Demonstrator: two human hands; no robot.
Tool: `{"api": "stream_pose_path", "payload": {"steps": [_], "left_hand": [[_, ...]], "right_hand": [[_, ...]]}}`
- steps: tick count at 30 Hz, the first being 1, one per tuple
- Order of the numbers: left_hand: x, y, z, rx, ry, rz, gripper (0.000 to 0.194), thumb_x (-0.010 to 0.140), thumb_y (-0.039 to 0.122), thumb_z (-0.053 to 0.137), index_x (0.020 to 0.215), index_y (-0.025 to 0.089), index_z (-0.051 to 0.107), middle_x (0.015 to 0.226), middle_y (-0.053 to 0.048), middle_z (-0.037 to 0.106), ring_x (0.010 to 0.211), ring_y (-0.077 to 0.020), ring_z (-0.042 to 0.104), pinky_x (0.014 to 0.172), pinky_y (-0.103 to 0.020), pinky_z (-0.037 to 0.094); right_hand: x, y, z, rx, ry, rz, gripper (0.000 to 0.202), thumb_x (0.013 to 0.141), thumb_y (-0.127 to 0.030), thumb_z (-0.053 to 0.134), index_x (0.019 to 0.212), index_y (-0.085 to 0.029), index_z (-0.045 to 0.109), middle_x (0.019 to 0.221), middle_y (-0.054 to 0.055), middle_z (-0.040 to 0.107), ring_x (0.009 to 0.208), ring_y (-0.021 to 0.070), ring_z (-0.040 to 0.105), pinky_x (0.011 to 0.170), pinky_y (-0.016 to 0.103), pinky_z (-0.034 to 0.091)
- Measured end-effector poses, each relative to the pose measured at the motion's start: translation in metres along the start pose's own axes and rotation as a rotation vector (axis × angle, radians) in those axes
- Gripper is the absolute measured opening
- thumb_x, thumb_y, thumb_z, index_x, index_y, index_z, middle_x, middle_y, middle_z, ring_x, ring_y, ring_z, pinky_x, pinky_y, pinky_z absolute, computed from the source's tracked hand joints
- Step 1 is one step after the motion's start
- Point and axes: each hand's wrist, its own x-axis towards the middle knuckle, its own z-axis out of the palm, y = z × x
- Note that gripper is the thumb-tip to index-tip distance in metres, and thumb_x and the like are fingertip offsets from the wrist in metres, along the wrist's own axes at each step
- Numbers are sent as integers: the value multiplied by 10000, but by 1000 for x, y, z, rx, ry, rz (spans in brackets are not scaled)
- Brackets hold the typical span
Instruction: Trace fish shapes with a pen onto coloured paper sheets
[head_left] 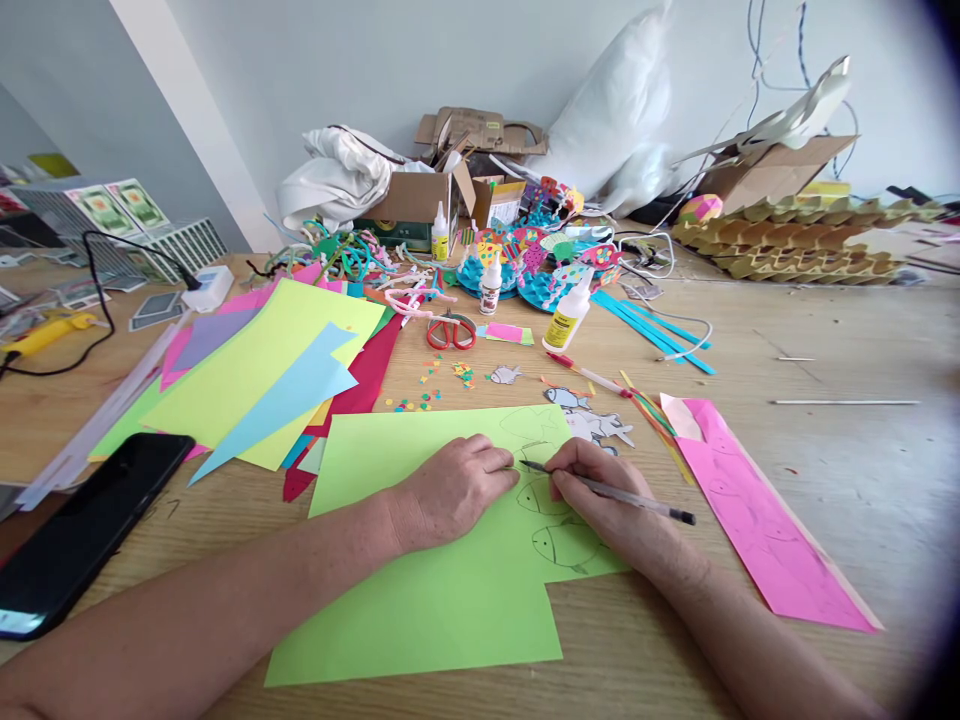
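A bright green sheet of paper [420,610] with a cut-out corner lies on the table in front of me. Several fish outlines are drawn down its right side. My left hand [457,490] rests on the sheet, fingers curled and pressing it down beside the drawings. Pinched in my right hand [611,500] is a pen [637,497], its tip touching the paper near a partly drawn fish. Just beyond the sheet lie small paper fish cut-outs [566,398], partly hidden by my right hand. To the right, a pink paper strip [757,510] carries faint fish outlines.
Coloured paper sheets [255,360] are piled at left, beside a black phone [82,530]. Red-handled scissors [451,331], a glue bottle [568,315] and confetti [463,375] lie beyond the sheet. Decorated crafts [525,260], boxes [412,205] and egg trays [795,240] stand farther back.
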Motion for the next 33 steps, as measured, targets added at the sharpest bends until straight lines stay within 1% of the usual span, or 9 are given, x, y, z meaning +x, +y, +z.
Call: {"api": "stream_pose_path", "payload": {"steps": [5, 11, 17, 26, 29, 33], "left_hand": [[0, 0, 1, 11, 3, -3, 225, 904, 125, 388, 1012, 137, 586, 1031, -73, 581, 909, -184, 491, 820, -306, 423], [0, -1, 2, 3, 16, 2, 220, 901, 123, 396, 1010, 135, 587, 1031, -69, 581, 903, -184, 487, 828, -308, 424], [-1, -1, 2, 3, 20, 3, 226, 899, 113, 395, 1020, 132, 585, 1040, -72, 580, 910, -185, 487, 827, -308, 428], [-1, 0, 1, 19, 11, 3, 219, 895, 112, 396, 1006, 137, 583, 1026, -74, 584, 904, -183, 496, 817, -308, 433], [-1, 0, 0, 8, 13, 0, 215, 881, 99, 405, 1002, 132, 580, 1038, -79, 587, 914, -184, 499, 820, -308, 435], [0, 0, -4, -12, -12, 13, 247, 826, 35, 416, 982, 128, 583, 1055, -83, 596, 934, -189, 503, 843, -303, 429]], "right_hand": [[2, -2, 0, -12, 17, 19, 74, 684, -246, 430, 689, -215, 497, 516, -41, 511, 450, 110, 414, 431, 223, 307], [0, -3, -1, -12, 8, 12, 79, 691, -256, 429, 686, -212, 495, 510, -43, 495, 455, 107, 397, 430, 221, 302], [-1, -6, -2, -28, 4, 21, 91, 687, -266, 425, 682, -208, 496, 528, -29, 529, 463, 111, 418, 441, 227, 319], [2, -5, -1, -14, 13, 12, 87, 682, -251, 436, 684, -205, 509, 519, -33, 539, 456, 107, 420, 434, 225, 315], [1, -7, -4, 18, 40, 34, 72, 669, -250, 458, 676, -206, 514, 518, -34, 539, 462, 109, 423, 439, 228, 318], [-4, -13, -14, 180, 100, 27, 54, 674, -222, 465, 659, -208, 514, 552, -20, 553, 545, 128, 481, 508, 245, 368]]}}
